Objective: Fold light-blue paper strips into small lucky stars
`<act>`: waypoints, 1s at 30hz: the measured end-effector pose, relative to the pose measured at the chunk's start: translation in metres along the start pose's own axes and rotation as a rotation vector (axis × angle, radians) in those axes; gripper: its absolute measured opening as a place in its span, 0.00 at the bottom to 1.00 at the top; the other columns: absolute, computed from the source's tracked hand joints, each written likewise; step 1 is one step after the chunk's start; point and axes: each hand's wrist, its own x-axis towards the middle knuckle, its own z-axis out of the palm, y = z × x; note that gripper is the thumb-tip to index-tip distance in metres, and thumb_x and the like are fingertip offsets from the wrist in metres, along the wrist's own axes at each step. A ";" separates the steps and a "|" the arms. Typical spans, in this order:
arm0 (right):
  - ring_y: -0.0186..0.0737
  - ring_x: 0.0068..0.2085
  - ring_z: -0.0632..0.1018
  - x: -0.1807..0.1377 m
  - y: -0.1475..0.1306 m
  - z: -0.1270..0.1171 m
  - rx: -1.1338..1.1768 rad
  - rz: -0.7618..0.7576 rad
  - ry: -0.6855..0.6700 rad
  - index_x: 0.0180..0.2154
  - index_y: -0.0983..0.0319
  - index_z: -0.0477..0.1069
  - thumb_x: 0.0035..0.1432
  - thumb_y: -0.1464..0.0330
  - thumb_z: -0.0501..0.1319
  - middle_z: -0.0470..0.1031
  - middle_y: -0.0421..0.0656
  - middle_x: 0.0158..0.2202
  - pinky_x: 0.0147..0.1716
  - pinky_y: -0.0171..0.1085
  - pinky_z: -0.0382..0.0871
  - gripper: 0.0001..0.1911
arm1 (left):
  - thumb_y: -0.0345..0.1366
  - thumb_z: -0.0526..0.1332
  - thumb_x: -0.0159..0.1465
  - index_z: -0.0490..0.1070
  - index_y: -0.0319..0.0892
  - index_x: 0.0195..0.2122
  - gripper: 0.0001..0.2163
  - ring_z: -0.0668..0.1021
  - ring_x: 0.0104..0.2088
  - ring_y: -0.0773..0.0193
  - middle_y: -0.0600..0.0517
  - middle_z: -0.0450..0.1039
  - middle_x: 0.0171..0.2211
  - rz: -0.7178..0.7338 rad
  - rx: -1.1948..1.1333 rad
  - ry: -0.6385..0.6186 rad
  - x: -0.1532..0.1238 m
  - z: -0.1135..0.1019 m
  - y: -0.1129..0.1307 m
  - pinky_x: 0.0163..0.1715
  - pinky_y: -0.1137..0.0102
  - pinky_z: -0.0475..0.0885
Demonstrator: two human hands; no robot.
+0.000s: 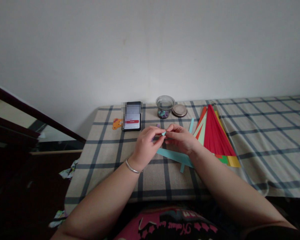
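Observation:
Both hands meet over the middle of the table. Between the thumb and fingers of my left hand (147, 142) is a small light-blue folded paper piece (163, 133). My right hand (181, 137) pinches the same piece from the other side. Below the hands lie light-blue paper strips (175, 156), partly covered by my right forearm. A bit of purple paper (158, 126) shows just behind my left fingers. Past the hands stands a clear plastic cup (165, 103) with small blue and purple folded pieces at its bottom.
A round lid (179, 110) lies beside the cup. Coloured paper strips, mostly red (216, 136), fan out at the right. At the left a phone (133, 116) lies against an orange bear figure (117, 123). The checked cloth (102, 156) covers the table up to the wall.

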 end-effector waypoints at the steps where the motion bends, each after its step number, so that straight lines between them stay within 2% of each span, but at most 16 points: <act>1: 0.29 0.25 0.75 0.000 -0.001 0.000 -0.017 -0.003 0.003 0.23 0.62 0.71 0.31 0.61 0.77 0.76 0.36 0.22 0.27 0.31 0.71 0.19 | 0.25 0.62 0.59 0.71 0.42 0.37 0.07 0.78 0.36 0.64 0.51 0.76 0.34 0.008 0.005 0.001 0.000 0.000 0.000 0.38 0.68 0.74; 4: 0.27 0.23 0.73 0.000 -0.004 0.001 -0.097 -0.053 0.012 0.22 0.63 0.72 0.29 0.60 0.77 0.75 0.35 0.21 0.26 0.30 0.69 0.20 | 0.25 0.63 0.59 0.72 0.41 0.37 0.06 0.78 0.36 0.64 0.50 0.76 0.33 0.032 0.019 0.004 0.000 0.000 0.000 0.38 0.68 0.75; 7: 0.26 0.22 0.72 0.001 -0.005 0.000 -0.195 -0.126 0.019 0.22 0.63 0.72 0.32 0.59 0.76 0.74 0.35 0.20 0.25 0.30 0.66 0.19 | 0.25 0.62 0.59 0.72 0.40 0.36 0.06 0.78 0.36 0.64 0.50 0.76 0.33 0.035 0.031 0.012 0.000 0.001 -0.001 0.38 0.68 0.75; 12: 0.29 0.25 0.72 0.002 -0.003 -0.001 -0.251 -0.197 0.022 0.23 0.63 0.71 0.37 0.60 0.74 0.74 0.36 0.23 0.29 0.32 0.67 0.17 | 0.24 0.62 0.58 0.71 0.41 0.36 0.07 0.78 0.35 0.65 0.51 0.76 0.33 0.009 0.039 0.020 0.000 0.001 -0.001 0.38 0.68 0.75; 24: 0.29 0.26 0.72 0.000 0.003 0.003 -0.103 -0.124 0.019 0.24 0.62 0.68 0.36 0.58 0.74 0.72 0.35 0.23 0.26 0.31 0.68 0.20 | 0.25 0.63 0.58 0.71 0.42 0.36 0.07 0.78 0.35 0.65 0.52 0.75 0.32 -0.021 0.037 0.004 -0.001 0.002 -0.001 0.37 0.69 0.74; 30: 0.29 0.26 0.73 0.003 0.004 0.000 -0.078 -0.106 0.004 0.24 0.62 0.68 0.36 0.59 0.75 0.72 0.35 0.23 0.27 0.32 0.68 0.20 | 0.27 0.63 0.58 0.71 0.42 0.36 0.06 0.78 0.33 0.66 0.52 0.75 0.32 -0.100 -0.023 -0.002 -0.003 0.004 -0.003 0.36 0.70 0.75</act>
